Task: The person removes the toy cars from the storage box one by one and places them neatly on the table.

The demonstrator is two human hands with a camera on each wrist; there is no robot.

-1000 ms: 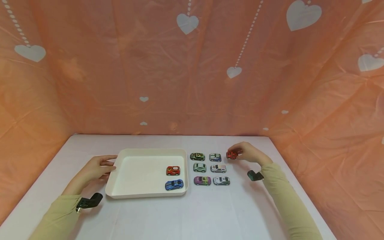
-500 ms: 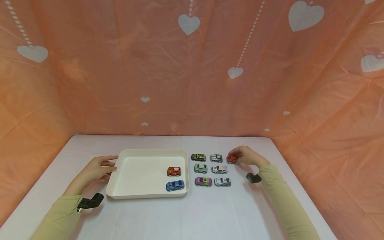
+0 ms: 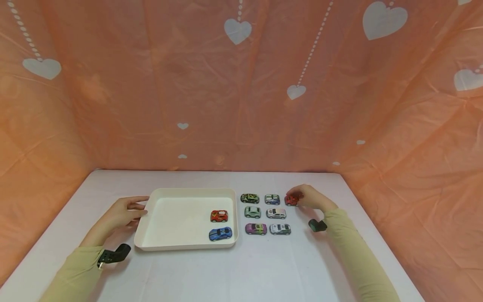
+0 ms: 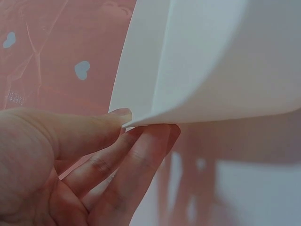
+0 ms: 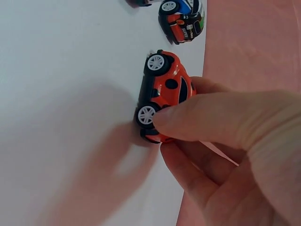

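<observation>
My right hand [image 3: 311,198] pinches a red toy car [image 5: 162,94] with black spots between thumb and fingers, at the back right of the toy cars. In the right wrist view the car's wheels face the camera's left, at the white tabletop. My left hand [image 3: 118,216] holds the left rim of a white tray [image 3: 185,247]; in the left wrist view the thumb lies on top of the rim and fingers lie beneath. Inside the tray's right side are a red toy car [image 3: 219,216] and a blue toy car [image 3: 220,233].
Right of the tray, several toy cars stand in rows: a dark green camouflage one [image 3: 250,198], a blue-white one [image 3: 272,199], a light green one [image 3: 252,212], white ones [image 3: 276,213] and a purple one [image 3: 256,229]. An orange curtain [image 3: 211,105] with hearts hangs behind the table.
My right hand has lowered the red spotted car slightly, into line with the back row of cars. My left hand stays on the tray's rim.
</observation>
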